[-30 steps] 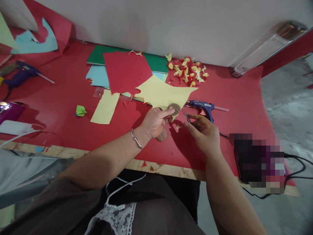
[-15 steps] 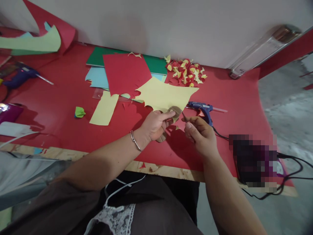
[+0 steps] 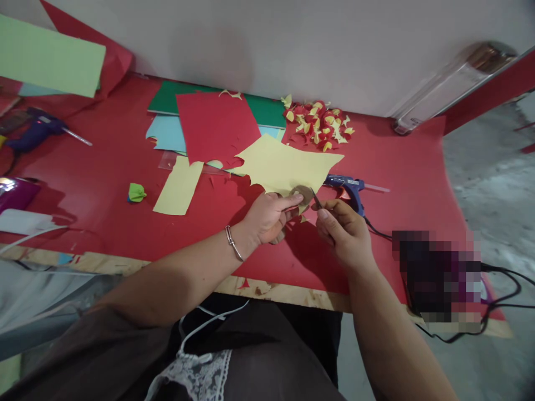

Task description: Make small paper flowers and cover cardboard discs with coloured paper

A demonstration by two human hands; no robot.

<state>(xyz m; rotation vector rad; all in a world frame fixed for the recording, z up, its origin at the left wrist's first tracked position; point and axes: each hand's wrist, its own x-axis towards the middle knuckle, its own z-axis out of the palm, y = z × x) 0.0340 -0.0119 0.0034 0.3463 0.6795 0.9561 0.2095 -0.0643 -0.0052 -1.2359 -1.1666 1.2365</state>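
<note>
A pale yellow sheet with scalloped cut edges is pinched in my left hand. My left thumb presses a round brown template flat against the sheet's lower right part. My right hand is closed around small scissors, whose dark blades meet the sheet beside the template's right edge. The scissors' handles are mostly hidden by my fingers. Under my left palm another brown piece shows in part.
Behind the sheet lie a red sheet and a pile of red and yellow scraps. A blue glue gun rests just beyond my right hand. A yellow strip and a green paper piece lie left.
The yellow sheet and template have shifted slightly right and down with my left hand. At the far left, the light green sheet has swung to a flatter, wider view.
</note>
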